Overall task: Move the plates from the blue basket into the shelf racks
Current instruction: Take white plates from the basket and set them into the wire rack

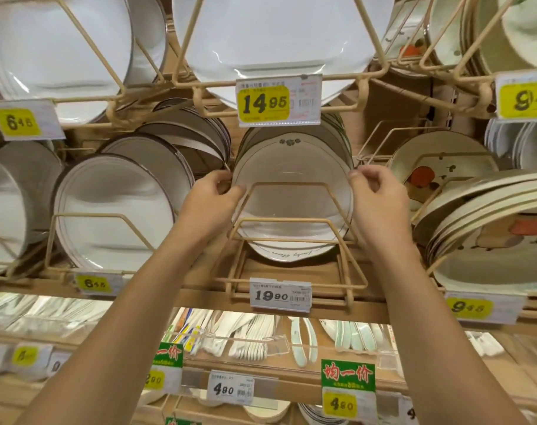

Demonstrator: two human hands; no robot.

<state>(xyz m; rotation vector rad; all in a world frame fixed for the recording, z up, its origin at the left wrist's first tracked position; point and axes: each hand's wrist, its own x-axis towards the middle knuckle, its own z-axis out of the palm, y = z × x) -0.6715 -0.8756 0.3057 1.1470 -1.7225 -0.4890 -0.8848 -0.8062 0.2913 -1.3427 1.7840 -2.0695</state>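
Evenly — left hand (213, 200) pinches the plate (291, 168); right hand (374, 197) too; each grip curled on its edge.

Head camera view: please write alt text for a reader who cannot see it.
The left hand and the right hand hold a white plate by its opposite rims, standing in a wire rack on a shop shelf. A price tag below reads 19.90; racks of other plates stand on both sides.

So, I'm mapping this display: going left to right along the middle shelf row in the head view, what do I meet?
brown-rimmed plates → left hand → floral plate → right hand → orange-patterned plates
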